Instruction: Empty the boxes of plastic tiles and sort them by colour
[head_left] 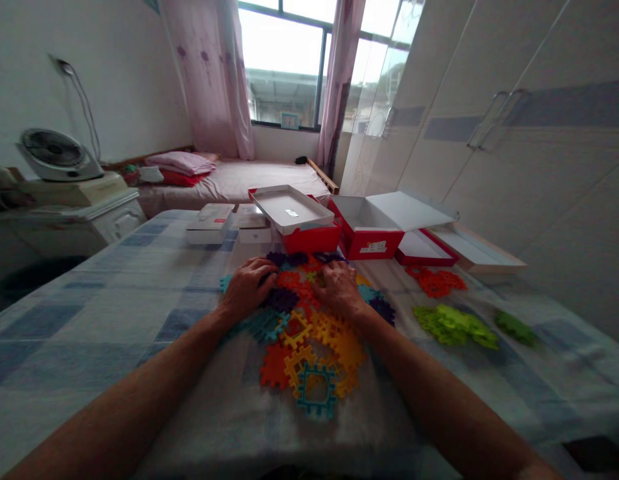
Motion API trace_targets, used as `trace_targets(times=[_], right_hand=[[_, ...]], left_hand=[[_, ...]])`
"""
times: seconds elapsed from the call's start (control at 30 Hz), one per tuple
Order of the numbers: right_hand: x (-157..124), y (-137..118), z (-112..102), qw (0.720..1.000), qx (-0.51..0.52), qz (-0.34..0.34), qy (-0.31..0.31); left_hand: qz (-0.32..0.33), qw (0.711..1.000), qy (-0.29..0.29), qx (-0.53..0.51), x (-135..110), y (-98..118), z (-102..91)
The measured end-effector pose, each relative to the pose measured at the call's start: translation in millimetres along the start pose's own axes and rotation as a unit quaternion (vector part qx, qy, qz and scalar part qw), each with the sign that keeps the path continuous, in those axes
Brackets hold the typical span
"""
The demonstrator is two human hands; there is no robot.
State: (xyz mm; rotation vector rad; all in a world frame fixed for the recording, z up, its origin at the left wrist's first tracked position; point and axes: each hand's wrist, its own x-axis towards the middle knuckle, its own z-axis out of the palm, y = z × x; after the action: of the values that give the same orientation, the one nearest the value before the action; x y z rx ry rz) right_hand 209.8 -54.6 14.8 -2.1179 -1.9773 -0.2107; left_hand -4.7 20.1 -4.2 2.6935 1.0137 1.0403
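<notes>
Noting left hand point(250, 285) and right hand point(340, 288) apart, both on the toothed pieces point(348, 347) heaped on the checked tablecloth point(154, 313); grip unclear from my feed. I judge pieces light, stiff, probably plastic; best pinched by opposite edges.

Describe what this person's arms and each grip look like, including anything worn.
The left forearm and right forearm are bare, with no sleeve in view, each narrowing forward. The left grip and right grip are ungloved human hands. No watch, bracelet, cable or printed marking shows on either side. Blur prevents ruling out a ring.
</notes>
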Motion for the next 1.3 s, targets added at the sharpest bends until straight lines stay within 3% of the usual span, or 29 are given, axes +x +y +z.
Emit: trace_targets(times=[0.27, 0.37, 0.47, 0.8, 1.03, 1.2, 1.3], right_hand=[[-0.1, -3.1, -6.0, 0.997, -0.024, -0.077, 0.012], [-1.7, -3.1, -5.1, 0.998, -0.024, -0.053, 0.035], [-3.8, -3.7, -3.4, 0.999, -0.026, -0.021, 0.017], [-1.9, -4.8, -5.0, 0.998, 0.054, -0.017, -0.009], [-5.8, -6.7, -4.5, 0.999, -0.013, -0.026, -0.025], [-1.5, -2.4, -3.8, 0.997, -0.017, -0.069, 0.014], [1.8, 0.0, -3.6, 0.995, 0.036, -0.068, 0.066]], left_hand=[[-0.001, 1.000, -0.004, 0.003, 0.2, 3.0, -1.9], [0.003, 1.000, -0.006, -0.001, 0.4, 3.8, -2.8], [0.004, 1.000, -0.008, 0.000, 0.4, 3.4, -2.2], [0.005, 1.000, -0.011, 0.003, 0.5, 3.2, -2.1], [0.006, 1.000, -0.009, 0.009, 0.4, 1.4, 0.3], [0.008, 1.000, -0.002, 0.005, 0.7, 0.6, 0.9], [0.008, 1.000, -0.003, 0.005, 0.7, 0.7, 0.7]])
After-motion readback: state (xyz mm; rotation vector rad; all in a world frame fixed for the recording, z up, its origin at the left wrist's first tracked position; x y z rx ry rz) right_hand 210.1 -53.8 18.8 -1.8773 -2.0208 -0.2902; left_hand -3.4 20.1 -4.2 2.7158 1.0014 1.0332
